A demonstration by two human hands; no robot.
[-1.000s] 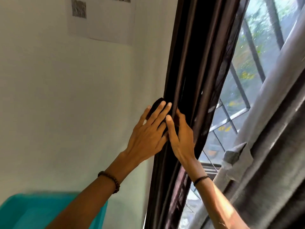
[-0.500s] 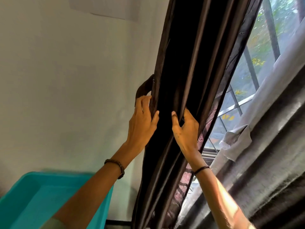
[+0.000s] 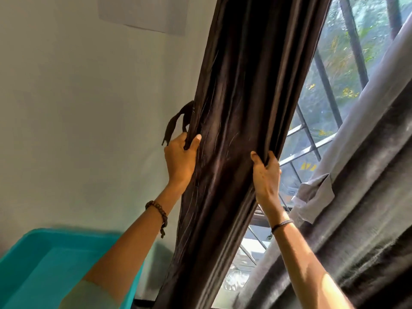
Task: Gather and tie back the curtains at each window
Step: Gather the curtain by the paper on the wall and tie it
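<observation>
Tie strap point(image 3: 176, 121) hangs loose on the wall side, touching our left hand point(image 3: 180, 157), which pinches the left edge of the dark curtain point(image 3: 245, 97). Our right hand point(image 3: 266, 175) clenches the right edge, so the panel is bunched between our 2 hands, in front of the window point(image 3: 334, 90). Risks, as we judge them: the slick folds slip out and fan open if either grip loosens, or the strap proves too short to wrap.

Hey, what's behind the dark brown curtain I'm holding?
Past its right edge a barred window shows, with greenery outside; at its left edge a dark tie strap sticks out against the wall. Whatever lies directly behind the bunched curtain is covered.
</observation>
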